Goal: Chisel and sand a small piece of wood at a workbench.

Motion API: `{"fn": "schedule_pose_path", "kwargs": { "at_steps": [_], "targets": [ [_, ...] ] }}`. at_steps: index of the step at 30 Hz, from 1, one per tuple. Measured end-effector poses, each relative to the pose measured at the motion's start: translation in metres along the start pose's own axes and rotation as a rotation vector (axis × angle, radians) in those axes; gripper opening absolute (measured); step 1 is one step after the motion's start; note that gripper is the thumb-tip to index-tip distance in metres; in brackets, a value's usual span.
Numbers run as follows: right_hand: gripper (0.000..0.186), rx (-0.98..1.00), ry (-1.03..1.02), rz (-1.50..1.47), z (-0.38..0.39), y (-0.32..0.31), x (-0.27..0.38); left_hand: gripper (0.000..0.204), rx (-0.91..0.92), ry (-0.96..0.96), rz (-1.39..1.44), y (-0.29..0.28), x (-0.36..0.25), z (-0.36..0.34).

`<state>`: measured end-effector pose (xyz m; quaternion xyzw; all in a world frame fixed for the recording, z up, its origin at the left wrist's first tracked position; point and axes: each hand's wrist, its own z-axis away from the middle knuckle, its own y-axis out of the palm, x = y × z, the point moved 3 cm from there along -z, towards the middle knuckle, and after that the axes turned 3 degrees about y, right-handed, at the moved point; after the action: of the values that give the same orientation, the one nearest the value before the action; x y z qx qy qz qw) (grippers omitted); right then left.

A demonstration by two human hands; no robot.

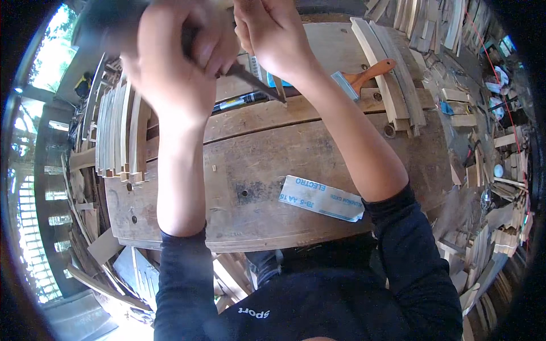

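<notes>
My left hand point(176, 62), blurred and close to the camera, has its fingers wrapped round a dark narrow tool point(253, 82). The tool's tapering end points down to the right, over the workbench point(256, 153). Beside it, my right hand point(267, 34) is closed with curled fingers; what it grips is hidden. A thin brown strip point(278, 89) shows just below that hand, and I cannot tell whether it is held. Behind the tool lies a black marker pen point(242, 102). Right of my right wrist rests a flat brush point(367, 77) with a wooden handle.
A silvery printed strip point(321, 199) lies near the bench's front edge. Wooden slats point(122, 131) are stacked at the left, and longer strips point(387, 79) lie at the right. Wood offcuts point(463, 119) litter the floor beyond. Several round holes pierce the benchtop.
</notes>
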<state>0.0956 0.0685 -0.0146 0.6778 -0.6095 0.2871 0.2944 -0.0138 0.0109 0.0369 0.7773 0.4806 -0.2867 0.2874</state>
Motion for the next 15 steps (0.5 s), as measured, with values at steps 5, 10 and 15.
{"fn": "schedule_pose_path", "kwargs": {
  "at_steps": [5,10,15],
  "targets": [
    [0.048,-0.013,-0.030,-0.017,-0.004,0.001,-0.001,0.055,0.077,0.186,0.162,0.019,0.018,-0.021],
    [0.047,-0.112,-0.140,0.009,-0.006,-0.010,-0.005,0.026,0.133,-0.073,0.163,-0.005,0.006,-0.009],
    [0.045,-0.191,-0.150,0.223,-0.005,-0.009,-0.005,0.027,0.178,0.017,0.146,-0.015,-0.007,0.008]
  ]
}}
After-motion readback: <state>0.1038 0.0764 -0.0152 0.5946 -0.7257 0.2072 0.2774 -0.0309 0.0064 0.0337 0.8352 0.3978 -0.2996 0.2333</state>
